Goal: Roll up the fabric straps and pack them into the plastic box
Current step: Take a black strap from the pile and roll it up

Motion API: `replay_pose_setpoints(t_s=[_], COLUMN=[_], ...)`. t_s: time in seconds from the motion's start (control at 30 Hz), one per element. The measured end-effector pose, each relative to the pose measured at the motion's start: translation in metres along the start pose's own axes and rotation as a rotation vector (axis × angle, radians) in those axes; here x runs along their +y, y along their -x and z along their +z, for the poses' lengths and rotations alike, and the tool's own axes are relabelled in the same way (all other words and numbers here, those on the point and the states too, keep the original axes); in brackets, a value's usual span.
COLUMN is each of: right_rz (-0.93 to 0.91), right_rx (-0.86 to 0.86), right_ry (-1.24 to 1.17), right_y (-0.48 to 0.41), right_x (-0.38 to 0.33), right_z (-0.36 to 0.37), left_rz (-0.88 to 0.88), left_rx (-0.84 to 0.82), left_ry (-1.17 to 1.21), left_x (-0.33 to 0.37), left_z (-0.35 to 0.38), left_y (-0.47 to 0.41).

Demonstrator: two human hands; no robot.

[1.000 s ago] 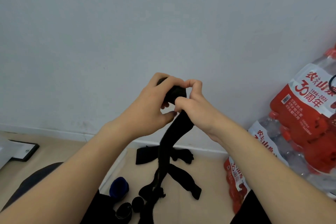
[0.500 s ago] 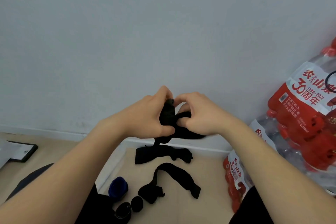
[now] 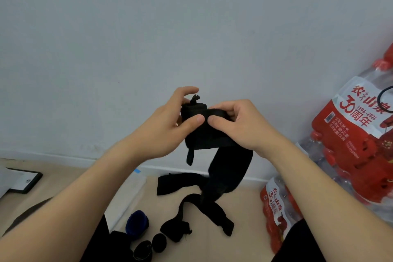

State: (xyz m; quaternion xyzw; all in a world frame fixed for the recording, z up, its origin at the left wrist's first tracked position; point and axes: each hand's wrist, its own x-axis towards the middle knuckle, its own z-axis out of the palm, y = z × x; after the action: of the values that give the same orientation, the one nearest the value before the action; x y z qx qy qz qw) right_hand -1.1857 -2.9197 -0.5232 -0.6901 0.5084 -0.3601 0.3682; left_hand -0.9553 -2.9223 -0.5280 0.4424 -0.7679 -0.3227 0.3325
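I hold a partly rolled black fabric strap [image 3: 202, 134] up in front of the wall with both hands. My left hand [image 3: 168, 125] grips the roll from the left, thumb pressed on its front. My right hand [image 3: 240, 123] pinches it from the right, thumb beside the left thumb. The strap's loose tail [image 3: 229, 172] hangs down from under my right hand toward the floor. Two more black straps lie on the floor: a flat one [image 3: 176, 183] and a curled one [image 3: 191, 219]. A plastic box is not visible.
Packs of bottled water with red labels [image 3: 350, 144] stand against the wall at the right. A blue rolled strap [image 3: 137, 222] and small black rolls [image 3: 159, 242] lie near my knees. A black-framed board [image 3: 23, 181] lies at the left on the floor.
The hands have turned the roll, so it is now wider and held flat between both thumbs. The tail has swung from straight down to hanging under my right hand.
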Motion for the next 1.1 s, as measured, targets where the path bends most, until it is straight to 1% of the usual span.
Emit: replay_pose_setpoints(t_s=[0.07,0.13,0.17,0.23,0.3,0.37,0.5,0.6,0.67,0.77,0.87,0.97,1.03,1.1], right_rz=[-0.01,0.003,0.008,0.013,0.014,0.014,0.025,-0.018,-0.027,-0.011,0.015,-0.027,-0.036,-0.065], right_rx=[-0.007,-0.016,-0.014,0.0,0.037,0.069,0.076,0.135,0.188,0.229,0.165,0.08,0.126,0.247], right_ry=[0.02,0.038,0.044,0.032,0.017,0.024,0.046,0.15,0.176,0.095,0.052,-0.005,-0.048,-0.041], right_y=[0.001,0.001,0.001,0.0,-0.001,-0.002,-0.002,-0.005,-0.007,-0.008,-0.008,-0.005,-0.005,-0.006], right_x=[0.0,0.001,0.0,-0.002,-0.004,-0.005,-0.008,-0.007,-0.007,-0.008,-0.011,-0.013,-0.012,-0.013], right_z=[0.001,0.005,0.006,0.008,0.008,0.007,0.005,0.004,0.002,-0.003,0.002,0.015,0.022,0.027], left_rz=[0.058,0.078,0.1,0.153,0.161,0.136,0.14,0.156,0.161,0.189,0.191,0.169,0.154,0.124], left_rx=[-0.064,-0.121,-0.112,-0.03,0.051,0.084,0.034,-0.027,-0.032,0.036,0.1,0.117,0.141,0.182], left_ry=[-0.075,-0.175,-0.239,-0.308,-0.307,-0.301,-0.371,-0.439,-0.383,-0.155,0.027,0.125,0.141,0.177], left_x=[0.0,0.0,-0.002,-0.004,0.0,0.005,0.011,0.012,0.012,0.013,0.017,0.02,0.022,0.024], left_z=[0.009,0.016,0.02,0.025,0.026,0.022,0.009,0.003,0.001,0.0,0.0,0.003,0.006,0.009], left_y=[0.005,0.01,0.011,0.01,0.008,0.006,0.004,0.004,0.003,0.003,0.003,0.004,0.003,0.003])
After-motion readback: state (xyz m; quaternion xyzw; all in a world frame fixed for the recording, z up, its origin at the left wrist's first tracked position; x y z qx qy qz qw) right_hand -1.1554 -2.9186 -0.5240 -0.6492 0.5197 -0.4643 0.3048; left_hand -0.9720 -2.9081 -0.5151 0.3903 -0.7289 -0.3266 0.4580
